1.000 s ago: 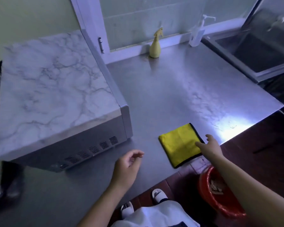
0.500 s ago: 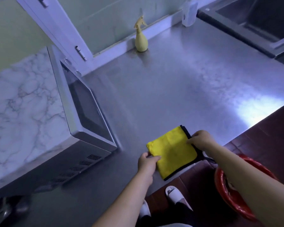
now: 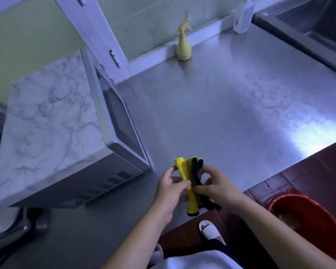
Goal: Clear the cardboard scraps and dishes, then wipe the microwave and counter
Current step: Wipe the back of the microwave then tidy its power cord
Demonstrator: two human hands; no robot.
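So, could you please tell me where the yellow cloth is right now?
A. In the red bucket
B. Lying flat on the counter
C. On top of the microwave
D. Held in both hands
D: the left hand and the right hand both grip the cloth, which is bunched up between them.
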